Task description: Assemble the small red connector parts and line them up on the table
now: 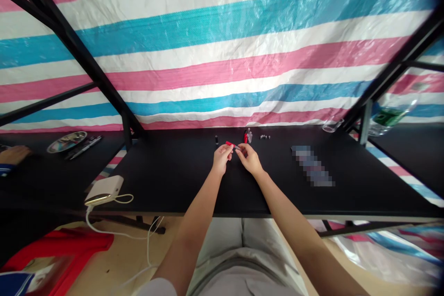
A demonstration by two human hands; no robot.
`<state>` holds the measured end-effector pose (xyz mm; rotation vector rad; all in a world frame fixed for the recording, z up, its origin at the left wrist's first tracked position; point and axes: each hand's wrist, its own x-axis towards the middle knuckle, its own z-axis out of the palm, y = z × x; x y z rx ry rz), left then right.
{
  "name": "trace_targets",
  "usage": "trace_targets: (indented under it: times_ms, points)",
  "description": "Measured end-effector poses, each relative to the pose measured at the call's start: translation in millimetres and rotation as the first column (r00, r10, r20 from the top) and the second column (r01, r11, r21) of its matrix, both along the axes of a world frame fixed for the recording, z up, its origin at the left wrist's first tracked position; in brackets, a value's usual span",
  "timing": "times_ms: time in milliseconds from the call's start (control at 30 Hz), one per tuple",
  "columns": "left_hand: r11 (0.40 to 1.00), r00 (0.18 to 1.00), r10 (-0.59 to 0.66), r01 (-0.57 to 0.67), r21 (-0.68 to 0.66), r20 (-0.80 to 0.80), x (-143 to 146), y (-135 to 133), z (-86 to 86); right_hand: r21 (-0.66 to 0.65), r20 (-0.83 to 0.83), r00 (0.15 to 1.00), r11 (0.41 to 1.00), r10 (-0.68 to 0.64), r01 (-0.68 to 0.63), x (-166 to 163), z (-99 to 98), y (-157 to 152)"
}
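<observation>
Head view: left hand point(221, 158) pinched a small red cylinder point(229, 144) between fingertips, held above the black tabletop point(173, 185) near its far edge. Right hand point(249, 157) had fingers together on the grey end. Short, close grip steadied the piece. Small metal parts point(265, 137) lay in a row beyond.

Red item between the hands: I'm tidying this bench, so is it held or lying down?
Held: the left hand pinches the red item, the right hand meets its other end, and it looks lifted off the black tabletop.
</observation>
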<state>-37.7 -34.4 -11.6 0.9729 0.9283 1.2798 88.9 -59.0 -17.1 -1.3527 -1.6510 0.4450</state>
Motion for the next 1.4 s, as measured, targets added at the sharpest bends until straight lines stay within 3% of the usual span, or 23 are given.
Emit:
trace_targets:
  times_ms: [267, 433, 567, 667, 800, 1100, 1400]
  points:
    - [1.0, 0.996, 0.02, -0.018, 0.019, -0.089, 1, -4, 3.7, 0.037, 0.15, 0.989, 0.999, -0.004, -0.002, 2, 1.5, 3]
    - [0.991, 0.977, 0.133, -0.127, 0.049, -0.168, 3, -2, 1.3, 0.008, 0.316, 0.926, 0.976, -0.208, 0.216, 4, -0.3, 5]
    - [0.974, 0.952, 0.224, -0.224, 0.023, -0.207, 1, 1, -0.8, -0.087, 0.301, 0.888, 0.917, -0.348, 0.389, 15, -2.3, 10]
    - [0.972, 0.938, 0.233, -0.227, 0.055, -0.256, 1, 1, -5.2, -0.156, 0.265, 0.872, 0.874, -0.412, 0.46, 25, -4.8, 19]
    - [0.963, 0.897, 0.235, -0.163, 0.214, -0.374, 5, -1, -12.9, -0.201, 0.28, 0.863, 0.853, -0.42, 0.481, 30, -8.6, 31]
    - [0.926, 0.624, 0.239, 0.085, 0.369, -0.744, 34, 17, -7.7, -0.196, 0.341, 0.842, 0.844, -0.419, 0.499, 29, -10.1, 34]
    - [0.924, 0.262, 0.322, 0.123, 0.362, -0.91, 53, 37, -11.7, -0.185, 0.364, 0.83, 0.841, -0.421, 0.508, 30, -13.0, 37]
